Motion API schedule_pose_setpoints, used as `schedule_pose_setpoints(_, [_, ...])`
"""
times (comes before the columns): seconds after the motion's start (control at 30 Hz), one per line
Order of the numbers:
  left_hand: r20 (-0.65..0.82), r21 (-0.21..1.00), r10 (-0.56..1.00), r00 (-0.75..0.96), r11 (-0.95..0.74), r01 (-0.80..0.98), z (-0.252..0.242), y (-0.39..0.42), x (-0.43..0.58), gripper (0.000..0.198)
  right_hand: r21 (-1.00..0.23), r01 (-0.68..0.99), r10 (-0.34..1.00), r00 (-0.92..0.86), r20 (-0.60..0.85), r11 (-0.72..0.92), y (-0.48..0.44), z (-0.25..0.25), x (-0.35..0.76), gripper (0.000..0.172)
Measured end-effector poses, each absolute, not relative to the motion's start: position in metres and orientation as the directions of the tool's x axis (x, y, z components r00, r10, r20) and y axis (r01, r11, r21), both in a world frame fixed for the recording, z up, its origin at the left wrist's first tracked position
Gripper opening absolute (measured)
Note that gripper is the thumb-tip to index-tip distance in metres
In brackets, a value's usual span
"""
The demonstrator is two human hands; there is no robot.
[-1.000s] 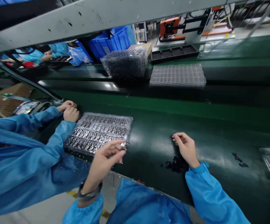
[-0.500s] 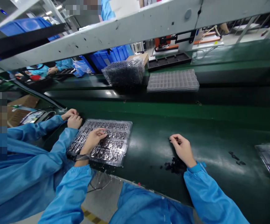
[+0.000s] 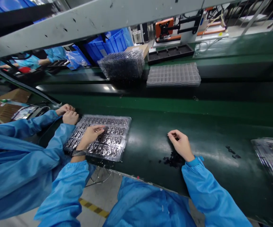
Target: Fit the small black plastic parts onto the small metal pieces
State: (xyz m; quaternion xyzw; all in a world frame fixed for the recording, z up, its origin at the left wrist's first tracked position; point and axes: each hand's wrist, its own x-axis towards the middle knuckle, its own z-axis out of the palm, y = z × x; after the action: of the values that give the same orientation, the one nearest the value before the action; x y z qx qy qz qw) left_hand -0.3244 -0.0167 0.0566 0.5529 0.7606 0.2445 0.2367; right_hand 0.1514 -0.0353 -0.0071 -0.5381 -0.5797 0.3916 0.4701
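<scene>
A clear compartment tray (image 3: pixel 126 134) of small metallic parts (image 3: pixel 112 139) is lying at the near edge of the green workbench (image 3: pixel 148 126). The left hand (image 3: pixel 90 135) is reaching over its rows, fingers bent, while the right hand (image 3: pixel 181 144) is curling beside a pile of black pieces (image 3: pixel 174 160); I cannot tell whether either is grasping anything.

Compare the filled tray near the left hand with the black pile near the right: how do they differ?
The tray holds small parts in rows; the black pile is a loose heap. The tray looks clear and shiny, whereas the black pile is dark. The tray spreads much wider than the black pile. Both lie on the green surface.
</scene>
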Motion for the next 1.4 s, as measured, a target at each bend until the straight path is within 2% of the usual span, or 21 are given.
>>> schedule_pose_setpoints(0.17, [-0.05,0.656,0.946,-0.321,0.273,0.704,0.057,-0.021,-0.323,0.052,-0.945,0.282,0.98,-0.148,0.13,0.168,-0.04,0.001,0.15,0.022])
schedule_pose_setpoints(0.33, [0.13,0.609,0.948,-0.289,0.154,0.778,0.083,-0.041,-0.314,0.042,-0.857,0.374,0.854,-0.504,0.132,0.353,-0.048,0.004,0.143,0.007])
schedule_pose_setpoints(0.43, [0.252,0.643,0.919,-0.302,0.074,0.762,0.112,-0.063,-0.288,0.034,-0.793,0.414,0.735,-0.675,0.063,0.448,-0.055,0.006,0.135,0.012])
schedule_pose_setpoints(0.57, [0.282,0.733,0.879,-0.384,0.06,0.677,0.14,-0.091,-0.228,0.029,-0.73,0.445,0.648,-0.762,-0.004,0.518,-0.067,0.008,0.118,0.018])
schedule_pose_setpoints(0.7, [0.228,0.847,0.914,-0.337,-0.016,0.531,0.135,-0.087,-0.164,0.026,-0.645,0.508,0.644,-0.764,-0.031,0.572,-0.079,0.007,0.103,0.015])
schedule_pose_setpoints(0.87, [0.052,0.931,0.999,0.016,-0.055,0.362,0.093,-0.035,-0.094,0.032,-0.585,0.522,0.628,-0.778,-0.029,0.62,-0.082,0.007,0.095,0.012])
schedule_pose_setpoints(0.93, [0.042,0.955,0.994,0.097,-0.068,0.288,0.072,-0.008,-0.074,0.034,-0.62,0.499,0.626,-0.779,-0.015,0.606,-0.08,0.006,0.095,0.013])
schedule_pose_setpoints(1.0, [0.03,0.974,0.996,0.088,-0.049,0.222,0.052,0.017,-0.059,0.035,-0.693,0.473,0.651,-0.759,-0.007,0.544,-0.077,0.005,0.096,0.012])
schedule_pose_setpoints(1.17, [-0.03,0.991,0.999,0.041,0.024,0.135,0.02,0.064,-0.04,0.039,-0.922,0.312,0.821,-0.571,0.013,0.231,-0.069,-0.002,0.107,0.009])
schedule_pose_setpoints(1.27, [-0.016,0.989,1.0,0.025,0.012,0.149,0.014,0.08,-0.027,0.038,-0.964,0.222,0.916,-0.398,0.047,0.146,-0.061,-0.006,0.115,0.008])
schedule_pose_setpoints(1.4, [0.019,0.978,1.0,0.025,-0.023,0.209,0.006,0.09,-0.01,0.043,-0.974,0.209,0.985,-0.165,0.057,0.091,-0.051,-0.011,0.12,0.012])
